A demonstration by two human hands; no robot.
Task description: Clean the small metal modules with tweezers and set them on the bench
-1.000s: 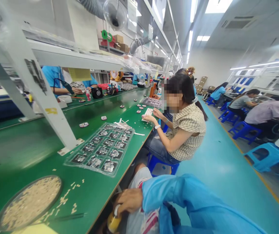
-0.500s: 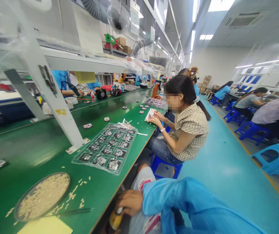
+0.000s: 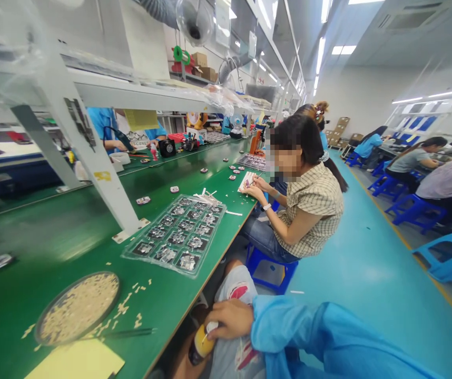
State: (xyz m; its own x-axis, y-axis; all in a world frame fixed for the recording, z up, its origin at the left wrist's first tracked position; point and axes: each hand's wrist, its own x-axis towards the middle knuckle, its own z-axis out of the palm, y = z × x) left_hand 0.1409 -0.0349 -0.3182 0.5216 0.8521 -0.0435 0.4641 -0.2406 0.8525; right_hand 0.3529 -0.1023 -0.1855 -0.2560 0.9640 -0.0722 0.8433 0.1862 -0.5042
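Low at the table's edge, in front of my lap, is a bottle (image 3: pixel 203 345) with a yellow band, a dark lower part and a white cap. My left hand (image 3: pixel 185 359), mostly in shadow below the tabletop, is wrapped around its lower part. From the blue sleeve, my right hand (image 3: pixel 232 319) reaches over the top, its fingers closed on the white cap (image 3: pixel 211 327). On the table nearby lie tweezers (image 3: pixel 131 332), a yellow paper pad (image 3: pixel 79 362) and a round dish (image 3: pixel 78 308) full of small beige pieces.
A clear tray (image 3: pixel 174 234) of small parts lies by the white shelf post (image 3: pixel 95 158). Several small devices (image 3: pixel 143 200) are spread along the green table (image 3: pixel 103 226). To the right sits a co-worker (image 3: pixel 308 202) on a blue stool (image 3: pixel 271 268), holding a small item.
The view has shifted slightly. Both hands and the bottle have come up and to the right, with more of my left hand showing. My right hand stays at the cap.
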